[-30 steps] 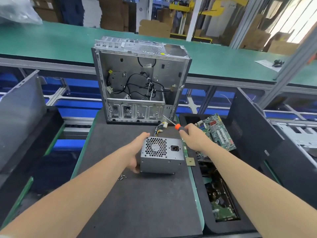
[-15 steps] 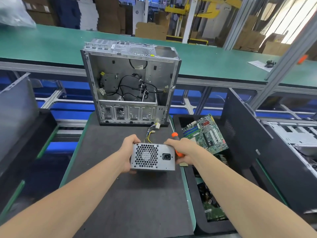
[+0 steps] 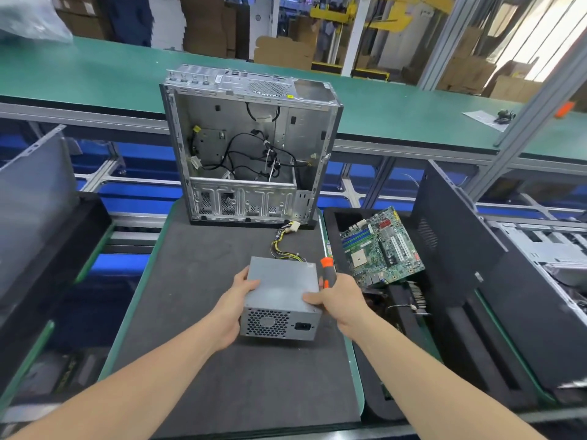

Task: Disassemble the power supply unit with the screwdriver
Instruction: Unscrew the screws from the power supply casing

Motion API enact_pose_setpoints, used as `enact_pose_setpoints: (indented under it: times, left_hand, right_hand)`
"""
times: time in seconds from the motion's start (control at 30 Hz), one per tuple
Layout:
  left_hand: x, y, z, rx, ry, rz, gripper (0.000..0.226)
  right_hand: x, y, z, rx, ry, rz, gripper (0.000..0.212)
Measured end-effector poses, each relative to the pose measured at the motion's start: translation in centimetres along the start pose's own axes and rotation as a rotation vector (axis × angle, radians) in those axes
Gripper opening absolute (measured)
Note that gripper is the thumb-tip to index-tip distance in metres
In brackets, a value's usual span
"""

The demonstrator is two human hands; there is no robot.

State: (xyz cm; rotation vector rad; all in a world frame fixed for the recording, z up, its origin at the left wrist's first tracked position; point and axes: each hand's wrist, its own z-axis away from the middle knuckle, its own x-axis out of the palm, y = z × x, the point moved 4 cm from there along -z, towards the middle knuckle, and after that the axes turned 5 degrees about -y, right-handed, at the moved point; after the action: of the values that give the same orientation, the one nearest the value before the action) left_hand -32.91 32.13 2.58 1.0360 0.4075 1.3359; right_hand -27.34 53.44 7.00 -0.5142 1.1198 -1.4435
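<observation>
Far to the left of the power supply unit (image 3: pixel 282 292), a grey metal panel (image 3: pixel 35 201) leans upright, off the black mat (image 3: pixel 190 328). The left hand (image 3: pixel 236 301) grips the unit's left side with its thumb on the top face; its other fingers are hidden behind the side wall. The unit is a grey box over the middle of the mat, tilted so its fan grille and mains socket face the camera. I cannot tell whether its underside touches the mat. Behind the unit, at the mat's far edge, stands the open computer case (image 3: pixel 251 147) with black wires loose inside. Yellow and black cables (image 3: pixel 281 246) run from the unit's rear toward the case and end in a white plug. At the unit's right edge the right hand (image 3: pixel 344 301) curls round the screwdriver (image 3: pixel 326 271). The orange and black handle sticks up from the fist, and the thumb lies on the unit's top right corner. To the right of the unit a green motherboard (image 3: pixel 381 246) lies tilted in a black tray (image 3: pixel 336 217), and further right a black side panel (image 3: pixel 454 246) leans
</observation>
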Motion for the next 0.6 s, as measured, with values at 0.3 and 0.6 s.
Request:
enact_pose_setpoints:
  times: [0.3, 0.6]
  left_hand:
    - [-0.1, -0.1, 0.7, 0.084, -0.047, -0.271, 0.052]
    - [-1.7, 5.8, -0.2, 0.249, 0.158, -0.654, 0.044]
  right_hand:
    - [0.3, -0.3, 1.8, -0.056, 0.102, 0.342, 0.023]
    - [1.7, -4.3, -0.4, -0.143, 0.152, 0.440, 0.035]
